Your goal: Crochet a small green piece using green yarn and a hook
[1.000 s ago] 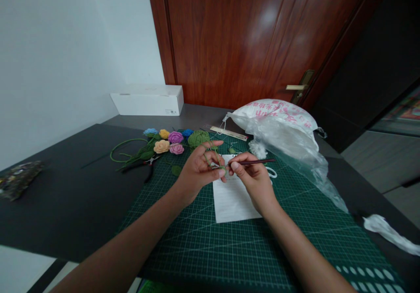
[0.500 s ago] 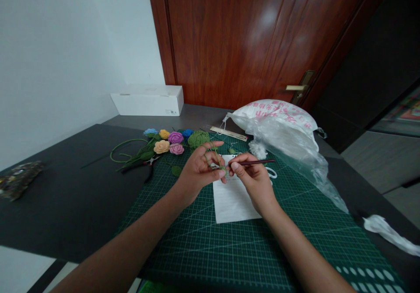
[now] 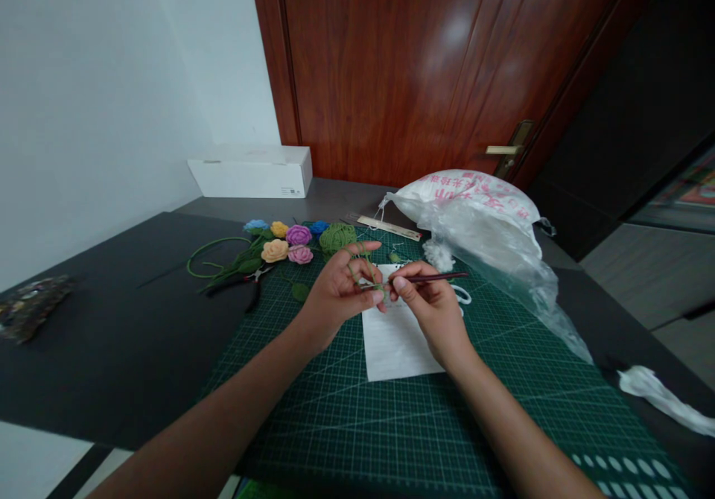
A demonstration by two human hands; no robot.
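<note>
Green yarn (image 3: 384, 290) left of pink-lettered white bag (image 3: 474, 190)

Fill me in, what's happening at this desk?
Green yarn is looped on a person's left hand, and the right hand holds a slim dark-handled tool pointed towards the left. The hands meet above the far part of a paper sheet on a green mat. A yarn ball and colourful flowers lie beyond the left hand.

Dim light, glare on door (image 3: 402, 74)
</note>
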